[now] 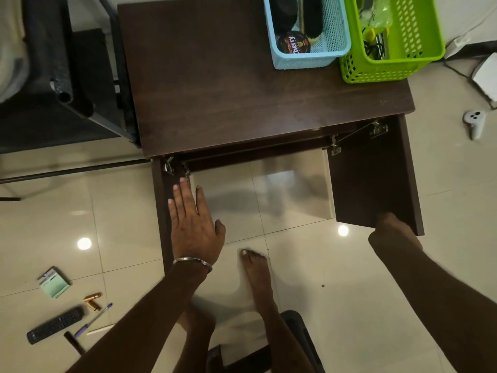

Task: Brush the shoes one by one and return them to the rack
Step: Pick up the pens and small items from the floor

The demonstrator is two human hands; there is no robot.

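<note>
Cabinet [242, 84]: dark wood unit seen from above, both doors swung outward toward the viewer; no shoes show in the opening between them, nor anywhere else in view.
Left door [162, 211]: at 7 o'clock of the cabinet top, seen edge-on, hinges at its upper end.
Right door [373, 179]: at 5 o'clock, inner face showing.
Left hand [192, 224]: flat, palm down, fingers straight and slightly spread, pointing to 12 o'clock; it lies against the left door. Grip apart, holding nothing. A metal bangle [192, 262] circles the wrist.
Right hand [392, 232]: at the lower edge of the right door, fingers curled over that edge; forearm runs off toward 5 o'clock. Grip clamped on the door edge.
Blue basket [336, 53]: on the cabinet top at 1 o'clock; holds a dark brush [312, 17] and a round polish tin [293, 43].
Green basket [414, 57]: touching the blue basket's right side.
Floor [309, 265]: glossy tile; bare foot [256, 275] at 6 o'clock; remote [55, 325], pen [92, 320] and a small green box [55, 282] at 8 o'clock.
</note>
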